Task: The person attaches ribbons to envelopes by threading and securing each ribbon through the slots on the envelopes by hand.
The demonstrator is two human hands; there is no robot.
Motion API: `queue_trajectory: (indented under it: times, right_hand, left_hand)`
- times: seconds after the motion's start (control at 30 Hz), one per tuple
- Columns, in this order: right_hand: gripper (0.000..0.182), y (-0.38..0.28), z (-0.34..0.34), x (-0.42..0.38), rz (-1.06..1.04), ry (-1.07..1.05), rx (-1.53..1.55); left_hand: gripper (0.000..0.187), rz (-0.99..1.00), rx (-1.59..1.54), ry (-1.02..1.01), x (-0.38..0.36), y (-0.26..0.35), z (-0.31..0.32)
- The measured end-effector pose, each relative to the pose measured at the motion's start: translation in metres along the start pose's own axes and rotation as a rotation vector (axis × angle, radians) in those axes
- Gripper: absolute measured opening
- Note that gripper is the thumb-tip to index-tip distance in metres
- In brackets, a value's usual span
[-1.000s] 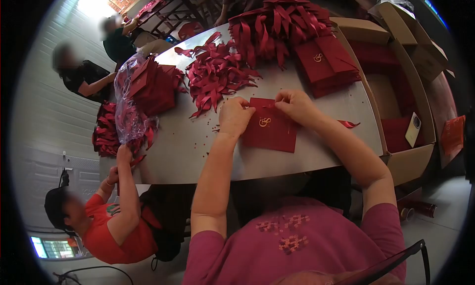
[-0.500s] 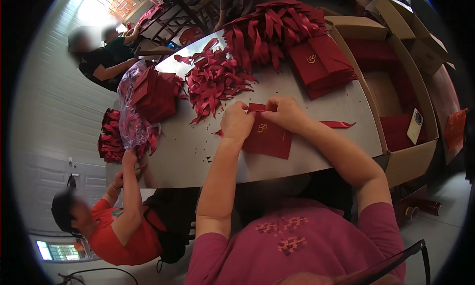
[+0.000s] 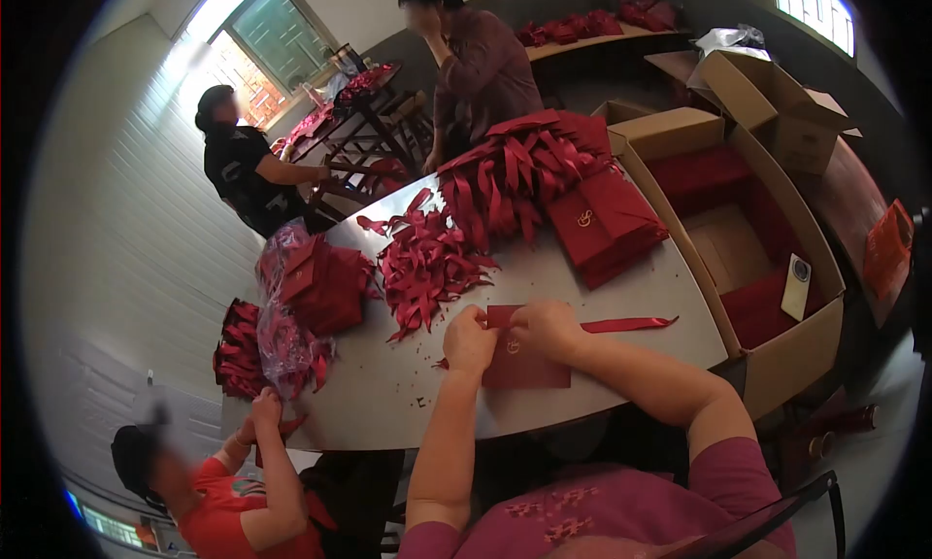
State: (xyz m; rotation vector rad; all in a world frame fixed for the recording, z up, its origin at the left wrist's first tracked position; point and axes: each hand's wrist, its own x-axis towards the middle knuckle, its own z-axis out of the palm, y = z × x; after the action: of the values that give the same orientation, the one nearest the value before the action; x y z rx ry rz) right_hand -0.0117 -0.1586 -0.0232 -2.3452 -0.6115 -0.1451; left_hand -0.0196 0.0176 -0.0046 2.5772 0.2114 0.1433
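A dark red paper bag (image 3: pixel 529 370) with a gold logo lies flat at the front of the metal table. My left hand (image 3: pixel 470 341) is closed at its upper left, the fingertips pinched by the top. From the upper right, my right hand (image 3: pixel 546 330) pinches close to the left one, just above the logo. A red ribbon (image 3: pixel 631 325) runs out to the right from behind my right hand, and a short red end shows beside my left hand. The fingers seem to pinch this ribbon, but its middle is hidden under them.
Loose ribbons (image 3: pixel 427 263) lie heaped ahead. Stacked red bags (image 3: pixel 607 224) and a ribboned pile (image 3: pixel 529 166) stand behind. An open carton (image 3: pixel 791 350) holding red bags and a phone (image 3: pixel 796 287) is at right. A co-worker in red (image 3: pixel 238 501) handles something red at left; two others stand beyond.
The view has tilted up, so the table sits lower and more of the room shows. Both hands stay at the bag's top. The co-worker at left has brought both hands together.
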Motion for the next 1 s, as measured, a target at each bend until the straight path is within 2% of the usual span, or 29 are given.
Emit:
queue_trajectory:
  times: [0.17,0.27,0.3,0.4,0.43,0.53,0.57,0.67,0.73,0.83,0.9,0.97,1.0]
  right_hand:
    - [0.011,0.005,0.001,0.001,-0.106,0.071,0.061]
    - [0.009,0.007,0.006,0.004,-0.126,0.112,0.077]
    - [0.009,0.010,0.010,0.007,-0.113,0.182,0.122]
    - [0.010,0.019,0.010,0.012,-0.137,0.314,0.222]
    - [0.010,0.021,0.006,0.014,-0.152,0.341,0.261]
    - [0.014,0.015,-0.006,0.016,0.189,0.077,0.643]
    - [0.014,0.011,-0.009,0.015,0.196,0.070,0.645]
    - [0.013,0.010,-0.006,0.017,0.243,0.021,0.644]
    - [0.011,0.014,-0.001,0.018,0.056,0.102,0.499]
    - [0.011,0.015,0.001,0.018,-0.045,0.142,0.398]
    - [0.011,0.015,0.004,0.019,-0.030,0.125,0.408]
    - [0.011,0.016,0.005,0.019,-0.016,0.109,0.417]
    - [0.010,0.016,0.006,0.019,-0.039,0.125,0.390]
  left_hand:
    - [0.027,-0.081,-0.022,-0.035,-0.002,0.015,-0.005]
    - [0.029,-0.080,-0.012,0.042,0.000,0.016,-0.005]
    - [0.030,-0.071,-0.019,0.075,-0.001,0.018,-0.007]
    - [0.035,-0.015,-0.175,0.123,0.004,0.008,-0.012]
    - [0.037,-0.044,-0.294,0.063,0.012,-0.001,-0.012]
    - [0.034,-0.197,-0.686,0.018,0.010,-0.002,-0.019]
    - [0.029,-0.197,-0.629,0.091,0.007,0.002,-0.022]
    - [0.029,-0.180,-0.592,0.145,0.005,0.004,-0.020]
    - [0.027,-0.146,-0.480,0.167,0.004,0.003,-0.017]
    - [0.022,-0.092,-0.265,0.247,-0.002,0.009,-0.010]
    - [0.020,-0.072,-0.167,0.304,-0.006,0.014,-0.002]
    - [0.017,0.095,0.058,0.458,-0.007,0.013,0.006]
    - [0.017,0.095,0.058,0.455,-0.006,0.010,0.007]
